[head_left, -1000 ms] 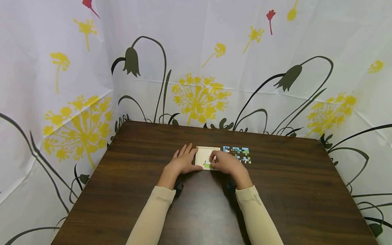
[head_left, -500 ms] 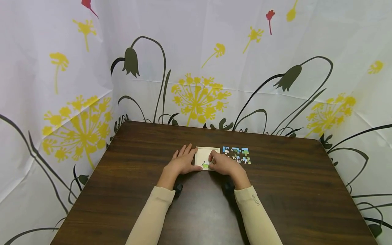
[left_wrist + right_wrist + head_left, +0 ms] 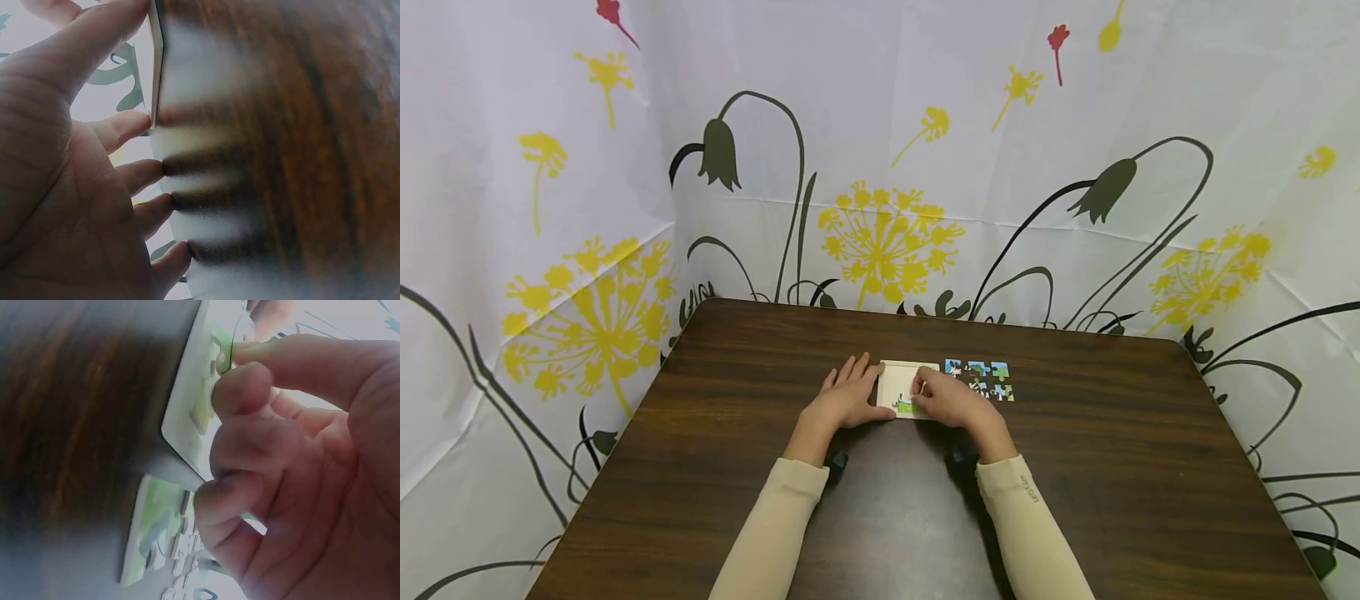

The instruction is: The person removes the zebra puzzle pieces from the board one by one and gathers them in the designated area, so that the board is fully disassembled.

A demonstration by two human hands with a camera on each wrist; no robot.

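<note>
A pale puzzle tray [image 3: 895, 377] lies on the table, with a green printed puzzle piece [image 3: 905, 408] at its near edge. My left hand [image 3: 841, 400] rests at the tray's left side with its fingers spread and straight. In the left wrist view the thumb and index finger of the left hand [image 3: 69, 169] touch the tray's edge [image 3: 155, 69]. My right hand [image 3: 953, 400] is over the tray's right part. Seen from the right wrist, the right hand [image 3: 287, 437] pinches a small green puzzle piece [image 3: 223, 347] between thumb and index finger, which partly hide it.
Several loose puzzle pieces [image 3: 977, 367] lie in rows just right of the tray, some partly behind the right hand. The brown wooden table [image 3: 760, 350] extends around them. A white flower-print curtain [image 3: 880, 108] hangs behind and at the sides.
My right fingers shift only slightly over the tray's near right part. The left hand keeps its place at the tray's side, and the loose pieces stay where they were.
</note>
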